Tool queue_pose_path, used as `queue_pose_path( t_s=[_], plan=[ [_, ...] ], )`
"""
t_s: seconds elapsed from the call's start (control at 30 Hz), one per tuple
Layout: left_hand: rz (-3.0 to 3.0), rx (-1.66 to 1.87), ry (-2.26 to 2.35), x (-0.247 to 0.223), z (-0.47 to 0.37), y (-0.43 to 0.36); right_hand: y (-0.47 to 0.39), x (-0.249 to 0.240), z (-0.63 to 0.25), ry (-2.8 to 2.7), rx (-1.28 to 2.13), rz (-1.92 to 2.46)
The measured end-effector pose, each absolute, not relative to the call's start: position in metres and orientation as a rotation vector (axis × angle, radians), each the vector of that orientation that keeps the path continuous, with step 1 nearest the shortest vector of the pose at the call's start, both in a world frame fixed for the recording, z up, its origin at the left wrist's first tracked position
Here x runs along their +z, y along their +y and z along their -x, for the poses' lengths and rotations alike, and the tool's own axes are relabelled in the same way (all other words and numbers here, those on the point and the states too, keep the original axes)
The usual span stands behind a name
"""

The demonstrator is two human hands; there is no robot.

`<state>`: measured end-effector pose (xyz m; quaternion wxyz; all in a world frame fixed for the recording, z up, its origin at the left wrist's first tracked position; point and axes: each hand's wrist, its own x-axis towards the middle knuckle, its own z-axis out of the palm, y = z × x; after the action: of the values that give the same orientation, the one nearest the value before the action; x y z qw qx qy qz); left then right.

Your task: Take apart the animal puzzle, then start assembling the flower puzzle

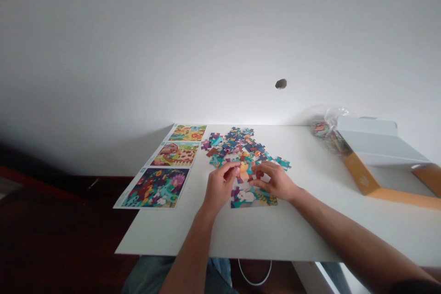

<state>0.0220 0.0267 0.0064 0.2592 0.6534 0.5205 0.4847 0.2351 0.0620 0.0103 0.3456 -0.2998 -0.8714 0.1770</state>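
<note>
Both hands are over the middle of the white table, close together. My left hand (221, 183) is curled with thumb and fingertips pinched; what lies between them is hidden. My right hand (274, 181) has its thumb and fingers closed around a dark reddish-brown jigsaw piece (255, 174). Between the hands shows an orange animal jigsaw piece (244, 172); I cannot tell which hand touches it. Just below, a joined strip of puzzle (253, 197) with a white rabbit and leaves lies flat. Beyond the hands is a pile of loose jigsaw pieces (237, 142), mostly blue, teal and purple.
At the left, a picture sheet (174, 154) with three printed scenes overhangs the table edge. On the right stands an opened orange and white box (367, 177), with clear plastic bags (332, 131) of pieces beside it. A wall with a hole (281, 83) rises behind.
</note>
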Motion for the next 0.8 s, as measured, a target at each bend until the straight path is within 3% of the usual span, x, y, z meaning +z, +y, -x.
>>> queue_pose_path(
  t_s=[0.23, 0.43, 0.57, 0.8],
  plan=[
    [-1.833, 1.151, 1.454, 0.003, -0.023, 0.027, 0.070, 0.007, -0.237, -2.238, 0.336, 0.976],
    [-1.945, 1.049, 1.505, 0.000, -0.023, 0.027, 0.081, 0.008, -0.262, -2.141, 0.029, 1.706],
    [-1.989, 0.989, 1.490, 0.002, -0.024, 0.025, 0.083, 0.011, -0.275, -2.131, 0.068, 1.987],
    [-2.054, 0.984, 1.484, 0.006, -0.020, 0.025, 0.085, 0.008, -0.269, -2.153, 0.204, 2.031]
  ],
)
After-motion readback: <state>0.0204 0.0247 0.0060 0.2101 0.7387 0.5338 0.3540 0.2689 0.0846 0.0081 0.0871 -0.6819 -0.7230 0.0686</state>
